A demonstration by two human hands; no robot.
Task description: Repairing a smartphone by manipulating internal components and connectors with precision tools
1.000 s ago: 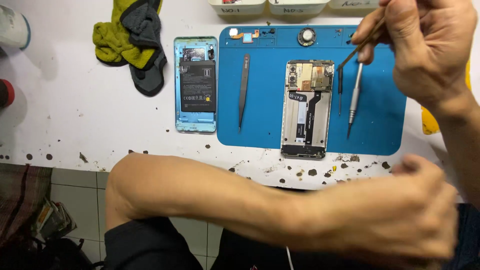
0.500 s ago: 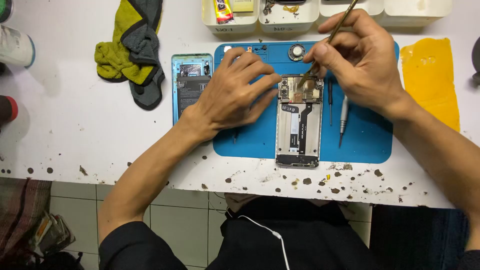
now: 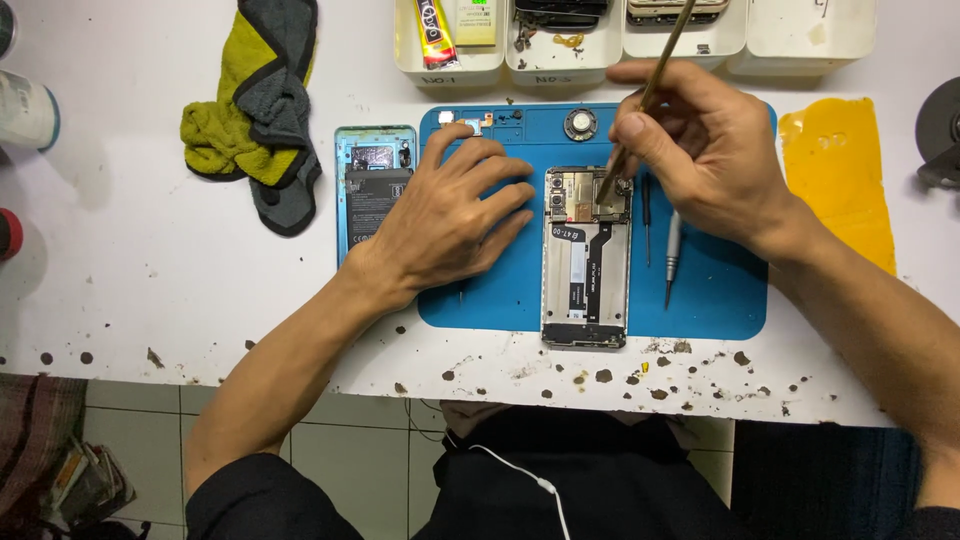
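An opened phone frame (image 3: 586, 262) lies on a blue work mat (image 3: 710, 290), its circuit board exposed at the top. My right hand (image 3: 705, 150) grips a thin brown stick tool (image 3: 652, 90) whose tip rests on the upper right corner of the board. My left hand (image 3: 445, 215) lies flat on the mat just left of the phone, fingers spread, fingertips beside its edge. A blue phone back cover (image 3: 368, 180) sits left of the mat, partly under my left wrist.
A screwdriver (image 3: 672, 252) and a dark tool lie on the mat right of the phone. A round speaker part (image 3: 579, 124) sits at the mat's top. White trays (image 3: 560, 40) line the far edge. A yellow-grey cloth (image 3: 255, 110) lies left, a yellow sheet (image 3: 840, 175) right.
My left arm came up from below the table edge and settled flat on the mat beside the phone. My right hand came down and brought the stick's tip onto the board.
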